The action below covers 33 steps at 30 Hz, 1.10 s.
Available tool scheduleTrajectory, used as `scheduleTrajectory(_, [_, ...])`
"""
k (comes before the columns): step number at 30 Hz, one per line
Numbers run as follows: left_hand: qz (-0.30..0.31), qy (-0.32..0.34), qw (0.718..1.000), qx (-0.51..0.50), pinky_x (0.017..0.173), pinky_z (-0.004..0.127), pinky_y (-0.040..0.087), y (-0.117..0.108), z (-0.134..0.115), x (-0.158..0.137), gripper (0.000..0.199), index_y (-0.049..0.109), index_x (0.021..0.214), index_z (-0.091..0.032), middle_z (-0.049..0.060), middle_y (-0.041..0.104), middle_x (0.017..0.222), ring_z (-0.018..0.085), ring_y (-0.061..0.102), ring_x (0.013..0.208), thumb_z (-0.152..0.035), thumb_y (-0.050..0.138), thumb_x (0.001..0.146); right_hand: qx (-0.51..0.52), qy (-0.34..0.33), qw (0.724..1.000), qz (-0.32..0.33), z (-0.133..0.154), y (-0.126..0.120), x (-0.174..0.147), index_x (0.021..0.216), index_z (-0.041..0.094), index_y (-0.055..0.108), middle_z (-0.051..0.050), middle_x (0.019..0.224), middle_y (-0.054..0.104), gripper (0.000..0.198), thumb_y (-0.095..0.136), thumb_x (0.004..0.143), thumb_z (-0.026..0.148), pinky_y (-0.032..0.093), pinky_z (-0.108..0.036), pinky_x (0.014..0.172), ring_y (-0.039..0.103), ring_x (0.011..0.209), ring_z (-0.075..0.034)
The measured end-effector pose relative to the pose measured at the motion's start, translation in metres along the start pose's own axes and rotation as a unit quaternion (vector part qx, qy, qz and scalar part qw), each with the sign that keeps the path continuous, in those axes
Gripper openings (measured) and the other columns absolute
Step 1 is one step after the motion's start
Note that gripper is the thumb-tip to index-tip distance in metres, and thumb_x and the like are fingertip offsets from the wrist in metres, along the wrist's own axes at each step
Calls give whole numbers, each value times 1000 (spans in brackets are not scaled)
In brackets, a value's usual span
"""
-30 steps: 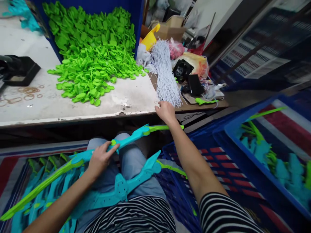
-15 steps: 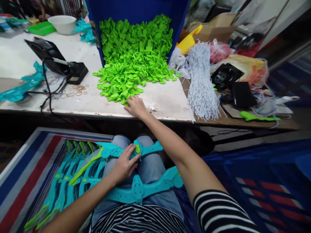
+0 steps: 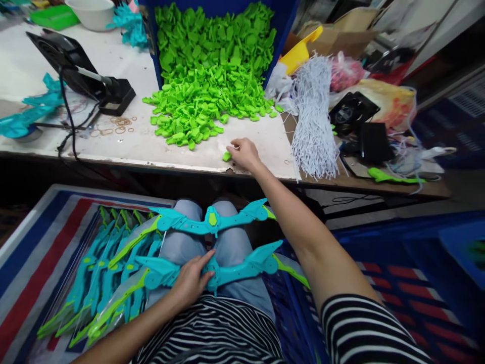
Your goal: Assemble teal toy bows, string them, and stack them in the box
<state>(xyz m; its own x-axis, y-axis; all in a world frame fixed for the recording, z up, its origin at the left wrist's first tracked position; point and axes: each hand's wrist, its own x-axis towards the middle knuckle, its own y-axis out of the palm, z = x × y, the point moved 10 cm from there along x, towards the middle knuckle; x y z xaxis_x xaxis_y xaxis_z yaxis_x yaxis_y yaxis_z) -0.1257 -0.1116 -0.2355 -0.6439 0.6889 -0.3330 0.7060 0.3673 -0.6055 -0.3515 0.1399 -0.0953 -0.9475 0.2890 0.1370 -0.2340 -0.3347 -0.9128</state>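
Two turquoise toy bows with lime-green tips lie across my lap. The farther bow (image 3: 235,221) has a green plastic piece (image 3: 212,218) at its centre. My left hand (image 3: 192,278) is on the nearer bow (image 3: 242,271), its thumb and index finger either side of the middle, which it partly covers. Over the table's front edge, my right hand (image 3: 244,153) pinches a small green plastic piece (image 3: 227,156). A big heap of like green pieces (image 3: 212,96) spills from a blue bin (image 3: 286,30) onto the table, left of and beyond that hand.
Several finished-looking bows (image 3: 102,268) stand in a row on a striped sheet (image 3: 45,263) at my left. A black fan (image 3: 71,65) and rubber bands (image 3: 121,122) are on the table (image 3: 144,146). White strings (image 3: 314,121) hang at right, above a blue crate (image 3: 379,263).
My right hand has moved right from the heap's front edge with a green piece in its fingers. My left hand has shifted down from the farther bow to the nearer one.
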Motion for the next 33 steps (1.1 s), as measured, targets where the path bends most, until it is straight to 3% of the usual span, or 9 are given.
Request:
scheduleTrajectory(3, [-21, 5, 999, 34, 87, 39, 50, -11, -5, 2, 53, 41, 140, -22, 11, 65, 107, 24, 61, 101, -27, 45, 88, -28, -54, 998, -19, 13, 10, -17, 104, 10, 66, -16, 104, 61, 31, 56, 84, 33, 41, -43, 92, 53, 101, -29])
scheduleTrajectory(7, [-75, 87, 981, 156, 99, 49, 42, -6, -24, -20, 55, 41, 138, -15, 21, 45, 139, 32, 41, 129, -22, 49, 84, -49, -118, 992, -26, 20, 27, -29, 101, 11, 64, -17, 110, 56, 29, 47, 90, 32, 36, -50, 95, 46, 109, -31])
scheduleTrajectory(10, [-53, 124, 965, 226, 100, 50, 39, 13, -29, -33, 54, 41, 137, -13, 21, 34, 148, 32, 29, 138, -10, 41, 84, -37, -139, 989, -39, 18, 31, -27, 106, 10, 60, -17, 113, 54, 32, 42, 93, 33, 35, -52, 93, 43, 111, -31])
scheduleTrajectory(13, [-21, 106, 966, 236, 99, 46, 40, 6, -25, -22, 52, 42, 135, -12, 19, 38, 146, 31, 37, 133, -7, 37, 84, -17, -137, 990, -39, 24, 22, -34, 106, 12, 61, -15, 111, 56, 31, 42, 93, 32, 35, -51, 94, 46, 109, -30])
scheduleTrajectory(16, [38, 111, 980, 164, 95, 39, 43, -19, -32, -1, 45, 50, 128, -12, 16, 54, 133, 29, 52, 118, -21, 50, 83, 40, -159, 986, -35, 45, 1, -76, 108, 15, 61, -12, 109, 60, 31, 44, 92, 34, 37, -47, 96, 50, 107, -27])
scheduleTrajectory(19, [130, 98, 985, 52, 81, 31, 46, -40, -34, 19, 37, 62, 104, -15, 7, 67, 100, 24, 60, 92, -43, 57, 80, 115, -219, 969, -13, 68, -10, -154, 108, 20, 62, -7, 110, 64, 29, 47, 91, 39, 41, -43, 95, 54, 105, -23])
scheduleTrajectory(25, [246, -15, 960, -131, 63, 25, 43, -29, -8, 38, 52, 59, 78, -17, -1, 60, 68, 17, 58, 64, -68, 53, 71, 147, -311, 937, 60, 76, 38, -300, 110, 22, 65, -10, 113, 67, 26, 50, 91, 32, 47, -43, 87, 57, 107, -23])
scheduleTrajectory(29, [258, -69, 942, -204, 60, 26, 43, -15, 5, 40, 55, 53, 71, -18, -3, 57, 61, 15, 56, 54, -74, 54, 66, 116, -309, 942, 63, 71, 69, -320, 111, 22, 66, -9, 115, 67, 26, 48, 93, 30, 49, -45, 86, 57, 108, -24])
scheduleTrajectory(33, [265, -77, 934, -229, 58, 27, 43, -10, 9, 43, 61, 56, 74, -17, -1, 59, 63, 13, 53, 50, -77, 53, 64, 122, -304, 943, 55, 71, 75, -311, 112, 25, 65, -8, 118, 66, 25, 51, 92, 26, 46, -46, 91, 55, 113, -25])
